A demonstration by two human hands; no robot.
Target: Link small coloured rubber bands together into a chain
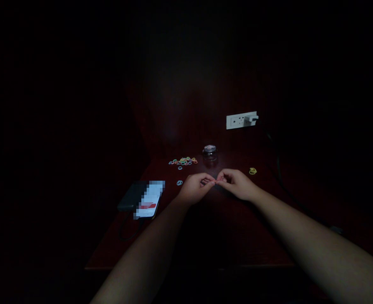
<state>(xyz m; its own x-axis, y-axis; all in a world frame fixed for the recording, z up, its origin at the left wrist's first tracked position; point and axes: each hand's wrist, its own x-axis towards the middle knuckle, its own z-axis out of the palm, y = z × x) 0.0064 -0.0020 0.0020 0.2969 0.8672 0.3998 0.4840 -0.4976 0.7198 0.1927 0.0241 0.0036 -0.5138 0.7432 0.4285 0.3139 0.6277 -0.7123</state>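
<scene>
Forearms: both reach forward from the bottom edge over a dark reddish table (pixel 237 236), converging at mid-table.
Left hand (pixel 194 188): fingers curled in, thumb and forefinger pinched on one end of a small rubber band (pixel 215 181).
Right hand (pixel 237 183): fingers curled likewise, fingertips pinched on the other end of the same band.
Rubber band: held between the two hands where their fingertips meet, just above the table surface; it looks reddish, too small and dim to confirm colour or shape.
Phone (pixel 148 202): lies flat to the left of the left hand, resting partly on a dark flat case (pixel 128 197); a cable trails from it toward the near edge.
Blue band (pixel 179 183): lies alone on the table just left of the left hand, apart from it.
Yellow band (pixel 252 171): lies alone, right of the right hand, not touching.
Band pile (pixel 183 161): loose, mixed colours, beyond the left hand.
Jar (pixel 210 152): small, clear, right of the pile, beyond both hands.
Wall socket (pixel 241 120): white, farthest back, with a plug in its right end.
</scene>
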